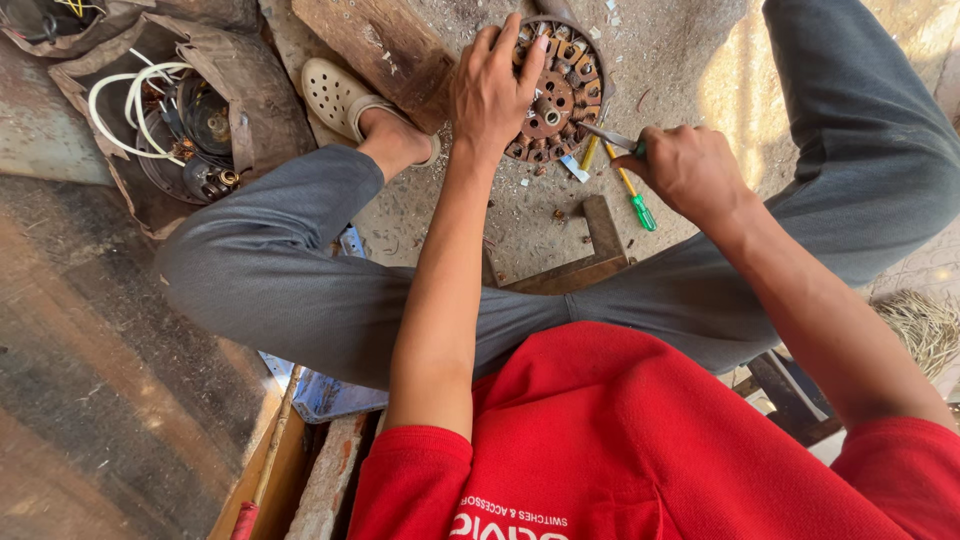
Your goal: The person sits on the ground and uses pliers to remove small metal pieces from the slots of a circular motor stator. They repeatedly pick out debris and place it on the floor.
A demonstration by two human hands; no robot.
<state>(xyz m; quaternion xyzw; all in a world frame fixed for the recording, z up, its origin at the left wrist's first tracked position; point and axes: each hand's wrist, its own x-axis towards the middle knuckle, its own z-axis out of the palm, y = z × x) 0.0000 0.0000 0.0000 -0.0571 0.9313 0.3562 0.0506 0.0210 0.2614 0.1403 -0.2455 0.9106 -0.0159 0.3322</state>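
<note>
My left hand [490,88] lies on the left rim of a round rusty motor stator [558,95] that rests on the dusty ground, holding it in place. My right hand [688,172] is closed on a metal tool whose grey tip [605,134] points at the stator's lower right edge. A green-and-yellow screwdriver [632,195] lies on the ground just below that hand. I sit low with both knees spread, in grey trousers and a red top.
A torn bag [255,95] at the upper left holds white wires and motor parts. My foot in a beige clog [335,92] rests by a wooden plank [385,45]. A small wooden angle piece [590,255] lies between my legs. Dry straw [920,325] sits at the right.
</note>
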